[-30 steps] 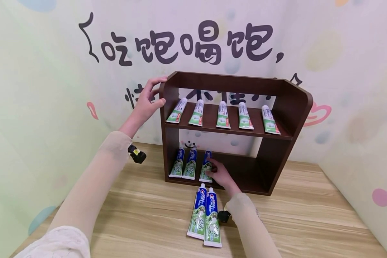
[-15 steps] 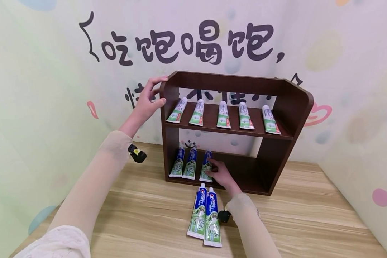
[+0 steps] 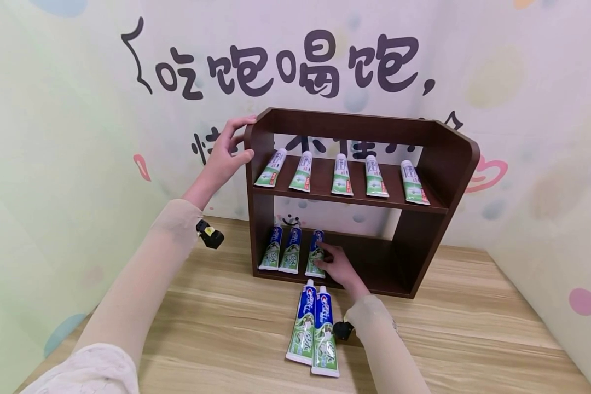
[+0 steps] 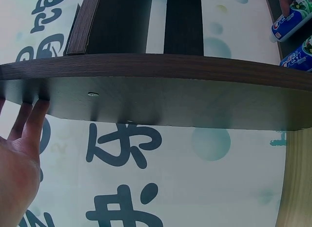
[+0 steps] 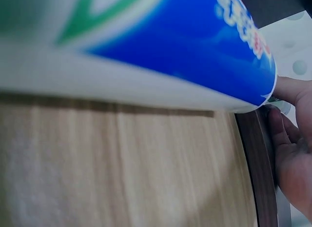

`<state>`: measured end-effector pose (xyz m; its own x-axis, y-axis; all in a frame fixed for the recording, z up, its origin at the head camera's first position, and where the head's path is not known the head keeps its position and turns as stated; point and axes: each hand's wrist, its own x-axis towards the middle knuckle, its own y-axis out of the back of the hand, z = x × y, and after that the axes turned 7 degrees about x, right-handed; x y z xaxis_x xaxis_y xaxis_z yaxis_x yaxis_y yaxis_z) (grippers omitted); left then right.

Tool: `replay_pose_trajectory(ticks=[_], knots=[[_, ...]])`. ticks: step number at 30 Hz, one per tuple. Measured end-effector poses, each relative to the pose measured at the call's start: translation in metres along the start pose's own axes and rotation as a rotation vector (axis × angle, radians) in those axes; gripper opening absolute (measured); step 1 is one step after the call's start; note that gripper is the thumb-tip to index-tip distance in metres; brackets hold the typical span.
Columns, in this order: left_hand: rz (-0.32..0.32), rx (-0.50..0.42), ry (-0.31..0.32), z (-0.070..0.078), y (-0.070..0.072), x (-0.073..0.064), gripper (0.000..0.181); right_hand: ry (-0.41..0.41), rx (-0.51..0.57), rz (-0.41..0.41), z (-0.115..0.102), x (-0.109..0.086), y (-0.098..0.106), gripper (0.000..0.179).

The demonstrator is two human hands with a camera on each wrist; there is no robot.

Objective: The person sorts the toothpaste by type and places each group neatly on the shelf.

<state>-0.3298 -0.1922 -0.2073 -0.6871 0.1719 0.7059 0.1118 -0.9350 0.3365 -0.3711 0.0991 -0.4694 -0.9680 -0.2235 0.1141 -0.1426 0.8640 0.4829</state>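
Note:
In the head view my right hand (image 3: 340,266) pinches a blue-and-green toothpaste tube (image 3: 313,265), which lies cap end back on the lower shelf. Two matching tubes (image 3: 289,251) lie to its left on the same board. My left hand (image 3: 221,161) touches the upper left side of the dark brown shelf rack (image 3: 354,121). The left wrist view shows the fingers (image 4: 36,122) fairly straight, their tips against the outer face of the side panel (image 4: 161,102). In the right wrist view a near tube (image 5: 185,46) hides part of the right hand's fingertips.
Several white-and-green toothpaste tubes (image 3: 342,176) lie spaced along the upper shelf. Two more blue-and-green tubes (image 3: 325,334) lie side by side, slightly overlapping, on the wooden table (image 3: 216,328) before the rack. A printed wall (image 3: 79,164) stands behind.

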Motion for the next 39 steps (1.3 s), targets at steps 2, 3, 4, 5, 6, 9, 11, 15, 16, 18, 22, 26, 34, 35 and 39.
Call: replay_pose_trajectory(ticks=[2,3,4,5,6,9,11,15,16,18,22,26,34,35,39], knots=[[-0.002,-0.001,0.0,0.0,0.0,0.0,0.054,0.008,0.001,-0.001,-0.001,-0.001,0.001,0.058],[-0.003,-0.002,0.002,0.0,0.0,0.001,0.054,0.013,0.0,0.0,-0.001,-0.002,0.001,0.058],[-0.004,-0.002,0.003,0.0,0.0,0.001,0.054,0.019,-0.002,0.002,-0.002,-0.003,0.002,0.057],[-0.007,-0.003,0.004,0.0,0.0,0.001,0.055,0.028,-0.015,0.005,-0.002,-0.003,0.002,0.057],[-0.01,-0.005,0.005,0.0,0.0,0.001,0.055,0.031,-0.015,0.01,-0.002,-0.004,0.002,0.057],[-0.013,-0.009,0.005,0.0,0.0,0.001,0.055,0.025,-0.001,0.032,-0.001,-0.003,0.003,0.057],[-0.013,-0.009,0.007,0.0,0.0,0.001,0.056,0.008,0.026,0.041,0.0,-0.003,0.002,0.058],[-0.014,-0.002,0.011,-0.001,0.001,0.001,0.056,-0.017,0.099,0.047,-0.001,-0.001,0.002,0.06],[-0.017,-0.001,0.012,-0.001,0.001,0.001,0.056,-0.018,0.11,0.046,-0.002,-0.001,0.002,0.06],[-0.019,-0.005,0.012,-0.001,0.001,0.001,0.056,-0.013,0.126,0.046,-0.006,-0.001,0.003,0.061],[-0.011,-0.004,0.01,-0.001,0.002,0.003,0.055,0.037,0.115,0.047,-0.018,-0.004,0.008,0.062],[-0.009,0.006,0.014,0.0,0.002,0.003,0.055,0.084,0.073,0.052,-0.03,-0.013,0.013,0.063],[-0.018,0.006,0.025,-0.001,0.001,0.002,0.055,0.133,0.029,0.073,-0.039,-0.037,0.02,0.062],[-0.018,0.005,0.025,-0.001,0.001,0.002,0.055,0.138,0.033,0.074,-0.04,-0.04,0.021,0.062],[-0.013,-0.002,0.032,-0.002,0.001,0.001,0.055,0.139,0.057,0.064,-0.043,-0.054,0.022,0.061]])
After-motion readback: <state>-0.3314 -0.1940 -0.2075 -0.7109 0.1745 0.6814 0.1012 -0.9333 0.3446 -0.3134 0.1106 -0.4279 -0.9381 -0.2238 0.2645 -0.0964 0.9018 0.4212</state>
